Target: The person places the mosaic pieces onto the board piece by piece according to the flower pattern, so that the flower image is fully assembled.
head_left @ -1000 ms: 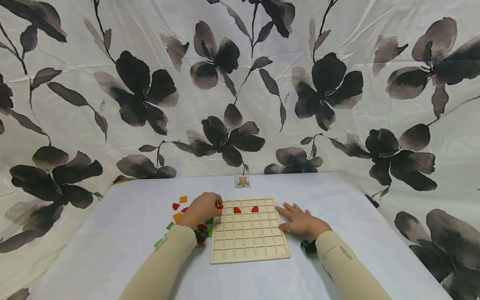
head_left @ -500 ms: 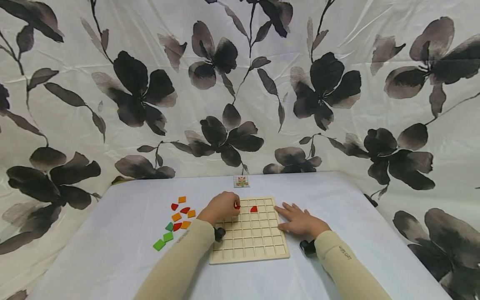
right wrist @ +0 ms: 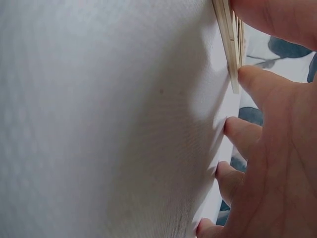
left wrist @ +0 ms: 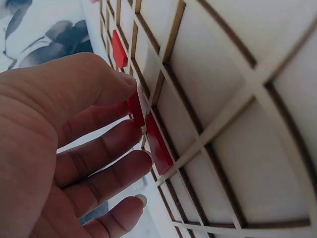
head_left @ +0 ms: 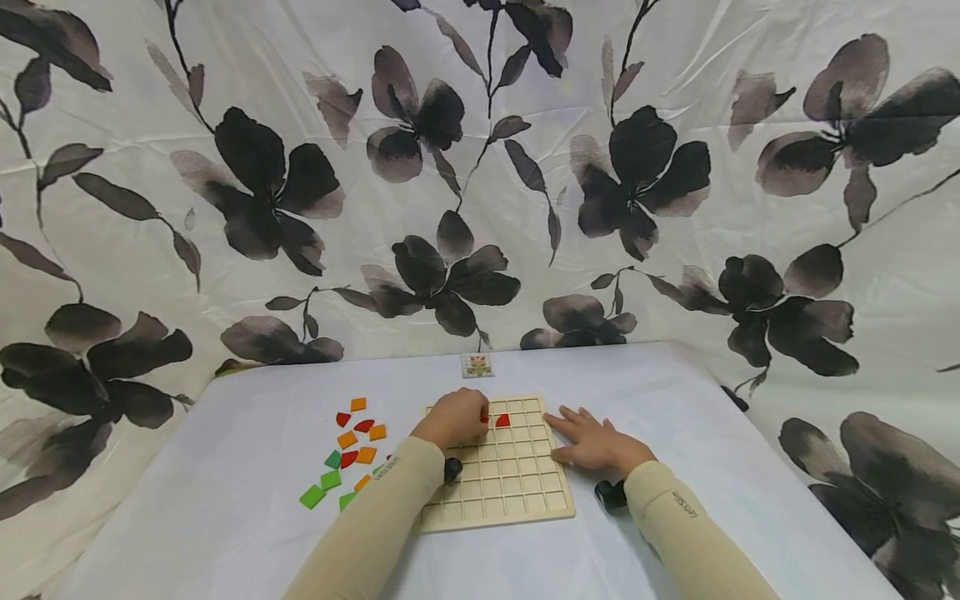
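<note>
My left hand [head_left: 456,417] pinches a red quarter-round tile [left wrist: 135,113] between thumb and fingertips, right at the far rows of a wooden grid board [head_left: 517,479]. In the left wrist view, two other red tiles lie in the grid: one [left wrist: 159,146] beside the held tile, another [left wrist: 119,49] farther along. The head view shows one of these red tiles [head_left: 502,420] to the right of my left hand; the other is hidden there by that hand. My right hand [head_left: 596,442] lies with fingers spread at the board's right edge, thumb and index finger touching it.
Left of the board lie loose orange squares [head_left: 347,440], green tiles [head_left: 312,497] and red tiles [head_left: 342,419], some partly behind the left sleeve [head_left: 367,525]. A small patterned card [head_left: 477,365] sits at the white table's back edge, before a floral cloth [head_left: 442,167].
My left hand has moved right across the board's far rows, carrying the red tile from the left edge to beside the red tiles in the grid. My right hand stays at the board's edge.
</note>
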Action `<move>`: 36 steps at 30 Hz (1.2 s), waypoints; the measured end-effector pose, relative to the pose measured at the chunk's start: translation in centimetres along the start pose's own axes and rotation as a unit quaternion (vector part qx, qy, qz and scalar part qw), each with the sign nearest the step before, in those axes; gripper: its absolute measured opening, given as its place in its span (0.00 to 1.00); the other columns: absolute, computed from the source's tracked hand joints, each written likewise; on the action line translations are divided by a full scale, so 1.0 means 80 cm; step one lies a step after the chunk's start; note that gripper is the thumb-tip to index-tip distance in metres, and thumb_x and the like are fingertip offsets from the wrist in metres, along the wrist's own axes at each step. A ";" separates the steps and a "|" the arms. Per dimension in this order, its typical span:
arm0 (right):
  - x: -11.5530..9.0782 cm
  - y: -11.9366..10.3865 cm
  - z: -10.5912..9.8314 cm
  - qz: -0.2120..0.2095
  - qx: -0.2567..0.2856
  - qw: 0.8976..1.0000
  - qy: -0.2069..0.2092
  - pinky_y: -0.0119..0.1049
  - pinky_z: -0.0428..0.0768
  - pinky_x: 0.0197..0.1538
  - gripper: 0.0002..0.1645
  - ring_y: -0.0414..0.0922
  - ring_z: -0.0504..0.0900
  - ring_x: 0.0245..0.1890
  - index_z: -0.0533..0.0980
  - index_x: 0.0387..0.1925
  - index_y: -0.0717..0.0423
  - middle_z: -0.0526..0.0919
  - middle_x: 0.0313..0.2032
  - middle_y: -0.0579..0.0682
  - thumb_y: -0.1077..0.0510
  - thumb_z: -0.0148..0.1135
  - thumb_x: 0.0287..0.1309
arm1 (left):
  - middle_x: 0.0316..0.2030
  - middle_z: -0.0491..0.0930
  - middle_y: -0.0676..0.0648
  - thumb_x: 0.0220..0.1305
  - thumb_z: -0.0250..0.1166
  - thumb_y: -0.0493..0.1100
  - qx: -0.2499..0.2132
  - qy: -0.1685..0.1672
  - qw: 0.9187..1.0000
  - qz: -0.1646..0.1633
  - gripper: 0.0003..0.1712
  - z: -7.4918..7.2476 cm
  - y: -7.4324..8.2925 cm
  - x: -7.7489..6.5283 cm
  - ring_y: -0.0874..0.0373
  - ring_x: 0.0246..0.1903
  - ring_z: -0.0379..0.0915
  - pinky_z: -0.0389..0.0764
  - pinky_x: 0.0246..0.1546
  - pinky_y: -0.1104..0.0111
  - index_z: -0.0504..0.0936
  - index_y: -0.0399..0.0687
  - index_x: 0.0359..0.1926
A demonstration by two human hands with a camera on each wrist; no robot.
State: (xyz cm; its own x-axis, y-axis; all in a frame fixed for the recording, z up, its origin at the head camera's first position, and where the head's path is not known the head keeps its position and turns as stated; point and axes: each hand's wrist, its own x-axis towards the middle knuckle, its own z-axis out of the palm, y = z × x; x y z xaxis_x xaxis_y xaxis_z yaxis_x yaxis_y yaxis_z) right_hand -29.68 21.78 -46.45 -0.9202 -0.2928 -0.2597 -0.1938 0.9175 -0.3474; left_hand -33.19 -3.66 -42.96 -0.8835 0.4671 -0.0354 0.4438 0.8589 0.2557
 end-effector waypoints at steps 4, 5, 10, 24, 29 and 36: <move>0.002 0.000 0.001 0.000 0.000 1.000 0.002 0.69 0.43 0.69 0.41 0.60 0.45 0.76 0.55 0.74 0.38 0.51 0.76 0.52 0.39 0.55 0.62 | 0.23 0.76 0.53 0.57 0.66 0.39 0.004 -0.002 1.000 0.000 0.06 0.002 0.000 0.002 0.59 0.25 0.68 0.72 0.30 0.65 0.79 0.50 0.25; 0.002 0.000 0.001 0.001 -0.001 1.000 0.002 0.69 0.43 0.69 0.41 0.60 0.45 0.76 0.55 0.74 0.37 0.51 0.76 0.51 0.39 0.55 0.62 | 0.23 0.76 0.53 0.57 0.66 0.38 0.004 -0.002 1.000 0.001 0.06 0.003 0.000 0.004 0.59 0.24 0.68 0.72 0.30 0.65 0.79 0.50 0.25; 0.003 0.000 0.004 0.004 0.006 1.000 -0.001 0.69 0.42 0.69 0.41 0.60 0.45 0.76 0.55 0.74 0.37 0.51 0.76 0.52 0.39 0.55 0.61 | 0.24 0.78 0.53 0.58 0.65 0.37 0.009 -0.009 1.000 0.000 0.05 0.008 -0.001 0.010 0.60 0.24 0.69 0.74 0.30 0.65 0.80 0.50 0.26; 0.002 -0.002 0.003 0.007 -0.005 1.000 0.003 0.69 0.43 0.69 0.41 0.60 0.46 0.76 0.55 0.74 0.36 0.52 0.76 0.51 0.39 0.55 0.61 | 0.25 0.80 0.52 0.60 0.63 0.33 0.016 0.009 1.000 -0.001 0.08 0.015 0.000 0.019 0.60 0.24 0.69 0.75 0.31 0.66 0.82 0.47 0.25; 0.000 -0.003 0.002 0.003 -0.008 1.000 0.003 0.69 0.43 0.69 0.41 0.60 0.46 0.76 0.55 0.74 0.38 0.51 0.76 0.52 0.39 0.54 0.62 | 0.26 0.81 0.51 0.59 0.63 0.32 -0.012 0.019 1.000 0.003 0.08 0.015 -0.003 0.017 0.61 0.24 0.70 0.75 0.30 0.66 0.83 0.46 0.26; -0.002 -0.003 0.000 -0.002 -0.010 1.000 0.004 0.69 0.44 0.69 0.40 0.61 0.46 0.75 0.55 0.74 0.38 0.51 0.76 0.53 0.40 0.54 0.63 | 0.26 0.81 0.51 0.60 0.63 0.32 -0.018 0.029 0.999 0.010 0.08 0.018 -0.006 0.017 0.61 0.23 0.71 0.75 0.29 0.67 0.83 0.46 0.26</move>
State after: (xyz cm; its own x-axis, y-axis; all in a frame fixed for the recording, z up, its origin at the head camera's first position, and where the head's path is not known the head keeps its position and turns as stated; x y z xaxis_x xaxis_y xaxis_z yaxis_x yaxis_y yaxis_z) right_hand -29.48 21.61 -46.34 -0.9224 -0.2940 -0.2503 -0.2038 0.9213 -0.3311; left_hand -34.40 -3.10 -44.55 -0.8824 0.4697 0.0263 0.4564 0.8413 0.2898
